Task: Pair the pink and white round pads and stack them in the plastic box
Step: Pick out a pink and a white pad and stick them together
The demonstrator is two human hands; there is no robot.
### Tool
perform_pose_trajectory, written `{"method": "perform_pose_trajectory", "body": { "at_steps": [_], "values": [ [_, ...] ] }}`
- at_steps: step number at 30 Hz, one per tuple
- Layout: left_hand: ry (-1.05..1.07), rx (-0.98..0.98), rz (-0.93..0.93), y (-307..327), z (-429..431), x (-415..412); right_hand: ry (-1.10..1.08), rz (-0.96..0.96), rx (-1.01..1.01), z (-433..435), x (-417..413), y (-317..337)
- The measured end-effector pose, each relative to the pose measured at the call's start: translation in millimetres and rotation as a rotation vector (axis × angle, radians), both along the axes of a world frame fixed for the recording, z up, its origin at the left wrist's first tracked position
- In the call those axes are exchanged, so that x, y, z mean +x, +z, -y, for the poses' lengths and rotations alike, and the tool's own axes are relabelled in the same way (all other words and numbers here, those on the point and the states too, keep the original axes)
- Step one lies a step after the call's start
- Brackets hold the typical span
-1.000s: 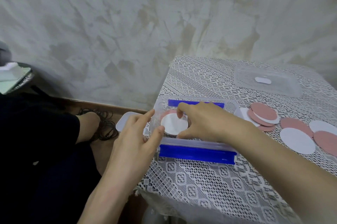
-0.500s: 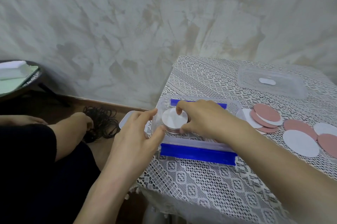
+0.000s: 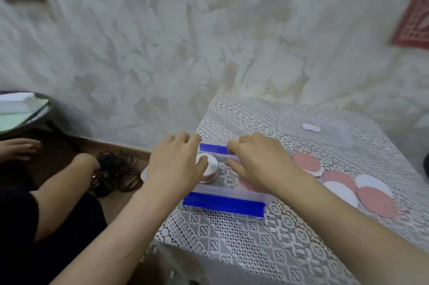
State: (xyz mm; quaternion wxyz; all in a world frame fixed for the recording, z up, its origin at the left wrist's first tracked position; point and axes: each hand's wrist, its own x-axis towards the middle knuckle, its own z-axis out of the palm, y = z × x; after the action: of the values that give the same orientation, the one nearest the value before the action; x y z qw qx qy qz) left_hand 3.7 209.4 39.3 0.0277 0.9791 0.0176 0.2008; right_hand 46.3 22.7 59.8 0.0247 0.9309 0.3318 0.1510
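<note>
1. Left hand (image 3: pixel 176 164): spread over the left end of the plastic box (image 3: pixel 228 193), thumb tip resting on the white top of the stack of pads (image 3: pixel 210 169), other fingers relaxed and reaching past the far rim, nothing gripped
2. Right hand (image 3: pixel 260 161): poised over the middle and right of the box, fingers loosely bent, thumb and forefinger apart with nothing seen between them, forefinger tip just beside the far blue clasp (image 3: pixel 214 148)
3. Stack of pads: upright inside the box at its left end, pink edges visible below the white top face
4. Single pink pad (image 3: pixel 247 186): seen dimly through the near wall of the box, beneath the right hand; contact with the hand hidden
5. Near blue clasp (image 3: pixel 222 204): folded down along the front of the box, lying on the lace tablecloth (image 3: pixel 232 252)
6. Loose pads (image 3: pixel 341 193): pink and white, spread on the cloth to the right of the box, several overlapping
7. Clear lid (image 3: pixel 334 136): flat on the cloth behind the loose pads, apart from the box, small white label (image 3: pixel 311 127) at its middle
8. Bundle of thin black loops (image 3: pixel 116 168): on the floor left of the table, near the mottled pale wall (image 3: pixel 209 40)
</note>
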Motion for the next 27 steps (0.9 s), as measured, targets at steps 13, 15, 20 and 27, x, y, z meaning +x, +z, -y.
{"method": "perform_pose_trajectory", "body": {
  "at_steps": [13,15,20,27],
  "values": [
    [-0.240,0.059,0.003,8.7,139.6,34.0,-0.275,-0.047,0.052,135.2,-19.6,9.8],
    [-0.282,0.070,-0.001,7.5,165.7,35.7,-0.334,-0.076,0.076,162.3,-22.0,4.4],
    [-0.358,0.097,-0.091,-12.4,219.6,42.1,-0.486,-0.129,0.173,226.4,-23.3,-26.6],
    [-0.330,0.036,-0.245,-51.4,253.4,55.3,-0.588,-0.271,0.301,262.0,-30.0,-69.1]
  ]
}}
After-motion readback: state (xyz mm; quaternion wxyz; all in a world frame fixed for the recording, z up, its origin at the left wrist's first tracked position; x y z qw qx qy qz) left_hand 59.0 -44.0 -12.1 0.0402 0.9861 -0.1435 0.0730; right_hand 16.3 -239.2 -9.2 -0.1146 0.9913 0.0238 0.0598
